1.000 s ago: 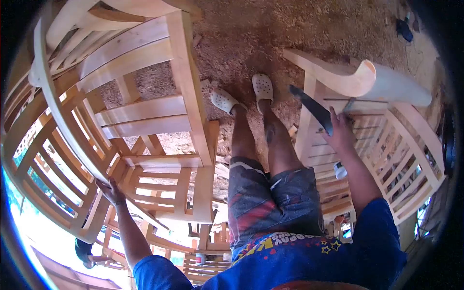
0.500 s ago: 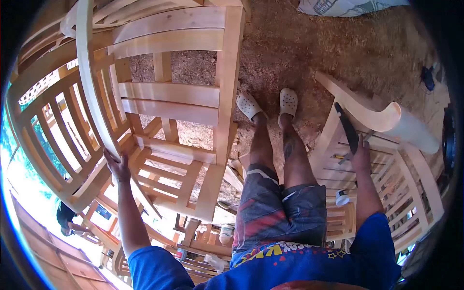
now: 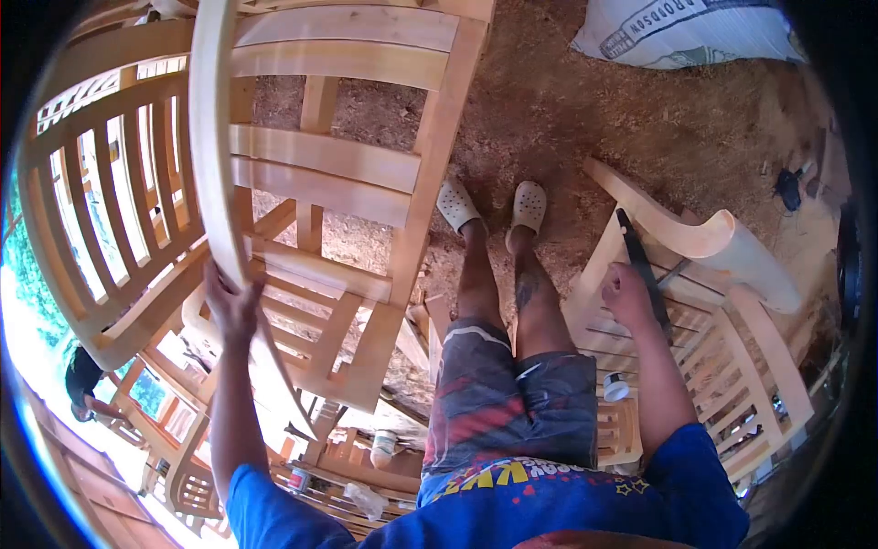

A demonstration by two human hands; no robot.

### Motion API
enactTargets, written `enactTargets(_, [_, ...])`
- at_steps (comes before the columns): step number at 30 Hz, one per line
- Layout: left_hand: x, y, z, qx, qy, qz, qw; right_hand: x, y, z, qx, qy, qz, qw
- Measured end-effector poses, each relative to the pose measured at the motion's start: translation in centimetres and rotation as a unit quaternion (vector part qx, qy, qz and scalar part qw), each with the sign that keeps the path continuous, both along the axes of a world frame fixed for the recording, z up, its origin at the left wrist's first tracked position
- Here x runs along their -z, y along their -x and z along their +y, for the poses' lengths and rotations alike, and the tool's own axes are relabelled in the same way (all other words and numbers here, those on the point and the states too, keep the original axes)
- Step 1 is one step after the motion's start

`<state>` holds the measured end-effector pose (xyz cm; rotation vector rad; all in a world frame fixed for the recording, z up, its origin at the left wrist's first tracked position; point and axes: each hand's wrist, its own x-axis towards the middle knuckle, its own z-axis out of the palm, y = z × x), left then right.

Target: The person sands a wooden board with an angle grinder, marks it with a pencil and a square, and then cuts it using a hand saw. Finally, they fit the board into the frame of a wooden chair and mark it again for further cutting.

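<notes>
On the left, my left hand (image 3: pixel 232 302) wraps round the lower part of a long curved wooden slat (image 3: pixel 212 137). The slat stands up across the front of a wooden bench frame (image 3: pixel 320 169), and its lower end tapers below my hand. To the right, my right hand (image 3: pixel 629 295) is closed in a fist over the slatted seat of a wooden chair (image 3: pixel 585 284). Beside that fist lies a long, dark, blade-like tool (image 3: pixel 637 247), partly hidden by my wrist. I cannot tell what, if anything, is inside the fist.
A printed white sack (image 3: pixel 686 37) lies on the dirt floor (image 3: pixel 549 119) at the top right. The chair's curled armrest (image 3: pixel 713 238) juts out on the right. A white cup (image 3: pixel 615 386) sits near my right forearm. Another person (image 3: pixel 82 384) is at the far left.
My right hand has moved left from the dark tool's lower end, over where a small yellow thing lay. My left hand keeps its grip on the slat. The view has shifted.
</notes>
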<state>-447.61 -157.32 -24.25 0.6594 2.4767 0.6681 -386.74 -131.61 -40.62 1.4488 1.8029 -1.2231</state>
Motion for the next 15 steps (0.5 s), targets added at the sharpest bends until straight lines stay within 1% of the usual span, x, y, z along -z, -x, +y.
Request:
enactTargets(2, [-1.2,-6.2,0.5,-0.075,0.058,-0.015,0.995,0.2,0.4,-0.1,-0.022,-0.016,0.018,0.999])
enactTargets(4, [-3.1,-11.8,0.7,-0.094,0.102,-0.1,0.985,-0.3,2.7,1.0,-0.027,0.006,0.046,0.999])
enactTargets(5, [-3.4,-14.5,2.0,-0.081,0.015,-0.125,0.989,-1.1,4.3,1.8,-0.03,0.019,0.057,0.998])
enactTargets(6, [-3.7,-16.9,3.3,-0.068,-0.07,-0.15,0.984,-2.8,6.8,2.7,0.011,0.054,0.114,0.992])
enactTargets(7, [-4.1,-18.3,4.2,-0.016,-0.035,-0.159,0.987,-4.9,9.9,3.5,0.051,0.09,0.169,0.98])
enactTargets(8, [-4.4,-19.5,5.3,0.034,0.0,-0.167,0.985,-6.5,12.3,4.2,0.106,0.148,0.239,0.954])
enactTargets(9, [-4.9,-20.9,7.1,0.02,0.017,-0.194,0.981,-7.9,14.6,4.6,0.158,0.205,0.306,0.916])
enactTargets(10, [-4.9,-22.1,8.9,0.009,0.034,-0.222,0.974,-9.3,16.8,4.5,0.205,0.211,0.4,0.868])
enactTargets(11, [-4.3,-23.1,10.0,0.029,0.036,-0.22,0.974,-10.6,18.9,4.1,0.251,0.215,0.487,0.809])
enactTargets(13, [-3.2,-24.9,12.5,0.059,0.046,-0.195,0.978,-13.2,21.9,4.3,0.291,0.202,0.567,0.744])
enactTargets(14, [-2.6,-25.8,13.9,0.067,0.055,-0.173,0.981,-14.5,23.0,4.8,0.289,0.188,0.566,0.749])
enactTargets(15, [-1.8,-26.2,15.1,0.058,0.006,-0.165,0.985,-15.4,24.3,5.7,0.339,0.135,0.5,0.785])
